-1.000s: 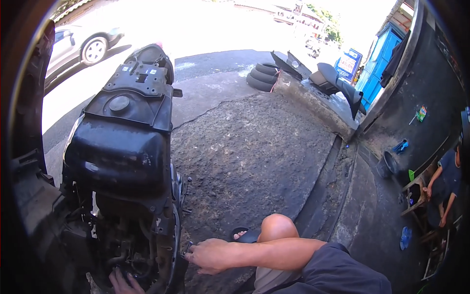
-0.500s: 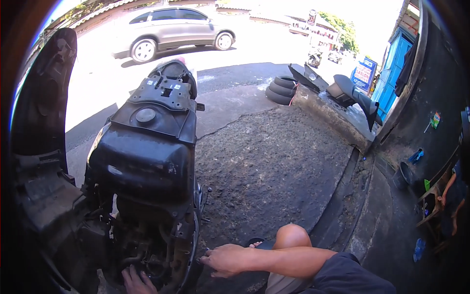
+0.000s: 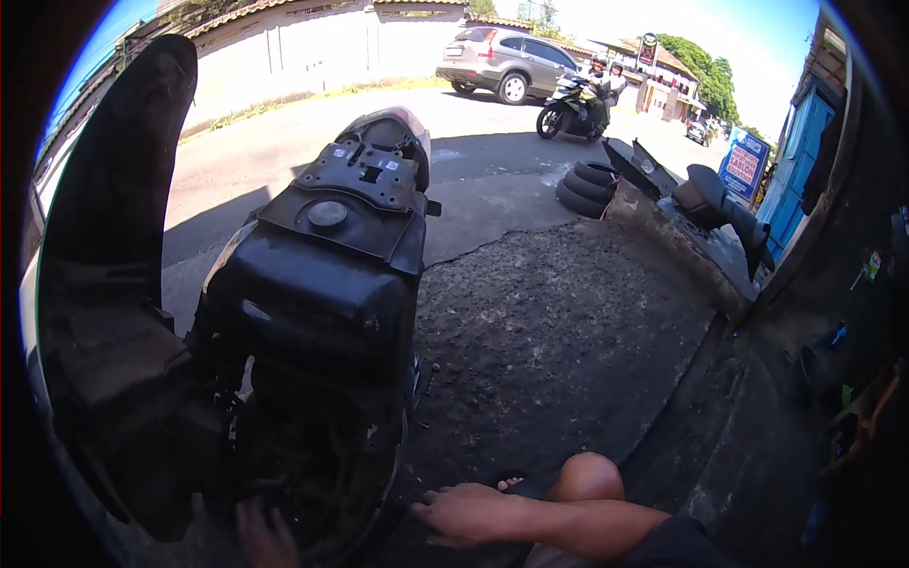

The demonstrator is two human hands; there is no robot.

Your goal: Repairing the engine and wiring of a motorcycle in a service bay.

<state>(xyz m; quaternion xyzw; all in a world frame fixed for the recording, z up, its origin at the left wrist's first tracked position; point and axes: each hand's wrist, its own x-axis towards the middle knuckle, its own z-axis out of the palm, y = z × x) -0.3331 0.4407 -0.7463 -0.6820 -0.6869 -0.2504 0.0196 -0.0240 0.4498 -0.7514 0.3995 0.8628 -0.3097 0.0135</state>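
A scooter body stripped of its panels fills the left side, with a black fuel tank (image 3: 312,293) and a round cap (image 3: 328,214) on top. Down in the dark opening below the tank, my left hand (image 3: 265,535) rests with its fingers stretched out among parts too dim to make out. Just outside the frame's right side is my right hand (image 3: 469,513). Its fingers are bent together, and anything between them is too small or hidden to name. The raised black seat (image 3: 114,180) stands upright along the left.
Beyond the scooter, stacked tyres (image 3: 587,189) stand beside a concrete ledge (image 3: 663,227) bearing black body panels. A blue sign (image 3: 744,163) is behind them. On the road are a grey car (image 3: 511,64) and a motorcycle with two riders (image 3: 573,102). My bent knee (image 3: 589,475) is beside my right forearm.
The view has shifted, so the scooter sits further right and the picture is darker. The car has driven rightward, and the motorcycle has come nearer. Both hands stay near the same scooter parts.
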